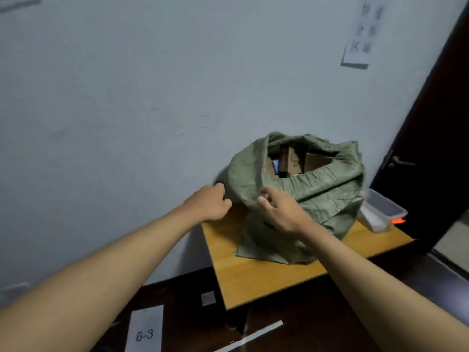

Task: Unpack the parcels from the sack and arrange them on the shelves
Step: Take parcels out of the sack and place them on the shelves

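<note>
Green woven sack (312,199) stands open-mouthed on a wooden table (253,275) against the wall, cardboard parcels (302,162) showing inside. Left hand (210,203) is curled at the sack's left edge, its grip hidden; right hand (281,212) pinches the near rim fabric

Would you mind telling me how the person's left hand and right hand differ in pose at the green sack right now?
The left hand is curled into a loose fist at the green sack's left edge, while the right hand lies over the sack's front with its fingers spread. The left hand sits beside the sack; the right is in front of it. Both reach from bare forearms toward the sack on the wooden table.
</note>
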